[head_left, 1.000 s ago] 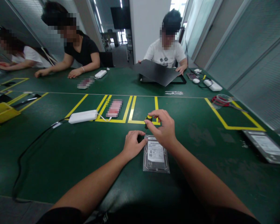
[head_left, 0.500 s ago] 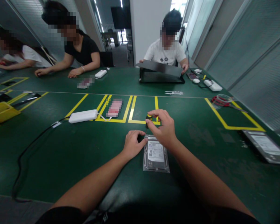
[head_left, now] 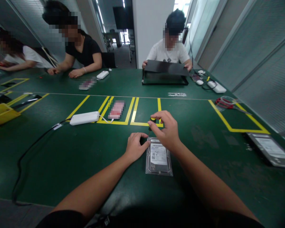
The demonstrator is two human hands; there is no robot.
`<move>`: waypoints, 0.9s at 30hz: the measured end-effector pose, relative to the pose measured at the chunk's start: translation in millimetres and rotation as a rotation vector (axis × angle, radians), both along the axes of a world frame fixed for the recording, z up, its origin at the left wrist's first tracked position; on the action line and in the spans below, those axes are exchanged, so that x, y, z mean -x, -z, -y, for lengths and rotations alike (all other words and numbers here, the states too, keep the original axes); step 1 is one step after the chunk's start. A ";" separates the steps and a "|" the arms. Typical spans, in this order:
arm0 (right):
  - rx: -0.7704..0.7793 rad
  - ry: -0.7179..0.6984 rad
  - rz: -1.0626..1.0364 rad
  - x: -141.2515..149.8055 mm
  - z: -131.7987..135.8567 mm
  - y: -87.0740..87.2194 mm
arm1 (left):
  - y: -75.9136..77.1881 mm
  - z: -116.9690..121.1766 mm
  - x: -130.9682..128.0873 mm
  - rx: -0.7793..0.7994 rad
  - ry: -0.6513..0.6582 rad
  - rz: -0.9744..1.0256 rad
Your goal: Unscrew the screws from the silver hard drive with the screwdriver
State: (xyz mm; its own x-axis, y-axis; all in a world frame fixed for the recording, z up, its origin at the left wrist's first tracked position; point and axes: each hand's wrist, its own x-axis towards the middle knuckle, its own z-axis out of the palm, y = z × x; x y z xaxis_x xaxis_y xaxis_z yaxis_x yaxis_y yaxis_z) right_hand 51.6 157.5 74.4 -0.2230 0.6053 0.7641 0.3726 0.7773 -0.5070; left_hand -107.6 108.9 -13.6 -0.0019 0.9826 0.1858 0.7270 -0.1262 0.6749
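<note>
A silver hard drive [head_left: 158, 158] with a white label lies flat on the green table in front of me. My left hand [head_left: 135, 147] holds its far left corner, thumb on the top edge and fingers curled beside it. In my right hand [head_left: 168, 131] is a small screwdriver [head_left: 153, 119] with a yellow and black handle, pinched between thumb and fingers. It stands nearly upright, its thin shaft running down to that same corner. My left thumb and index finger are close around the shaft's lower end; the tip itself is hard to make out.
Another hard drive [head_left: 272, 149] rests at the right. Left of centre, a white power bank [head_left: 84, 118] is cabled to a phone [head_left: 117, 110]. Red-handled pliers [head_left: 224, 103] lie at the right, inside yellow tape. Across the table, a person holds a dark panel [head_left: 166, 67].
The screwdriver handle has turned and tilted slightly in my right fingers. My left hand and the hard drive have stayed put. Across the table, the dark panel has shifted a little.
</note>
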 end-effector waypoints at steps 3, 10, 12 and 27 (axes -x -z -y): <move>-0.002 -0.003 0.002 -0.6 0.8 0.4 | 0.6 0.1 0.0 -0.002 0.003 0.002; 0.009 -0.023 -0.004 -0.8 -0.5 -0.4 | 0.1 0.2 -0.3 0.000 -0.002 -0.002; 0.000 -0.011 -0.004 -0.8 -1.3 -0.4 | -0.3 0.1 -0.2 0.002 -0.002 -0.005; 0.001 -0.032 0.006 -1.7 -0.5 0.0 | -0.3 0.2 -0.2 -0.001 -0.003 0.000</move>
State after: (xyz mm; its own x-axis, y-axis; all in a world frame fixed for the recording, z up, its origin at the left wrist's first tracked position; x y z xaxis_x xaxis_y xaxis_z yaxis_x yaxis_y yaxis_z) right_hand 53.4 158.0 74.4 -0.2465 0.5986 0.7622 0.3507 0.7883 -0.5056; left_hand -107.4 108.7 -13.3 -0.0049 0.9823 0.1871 0.7274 -0.1249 0.6748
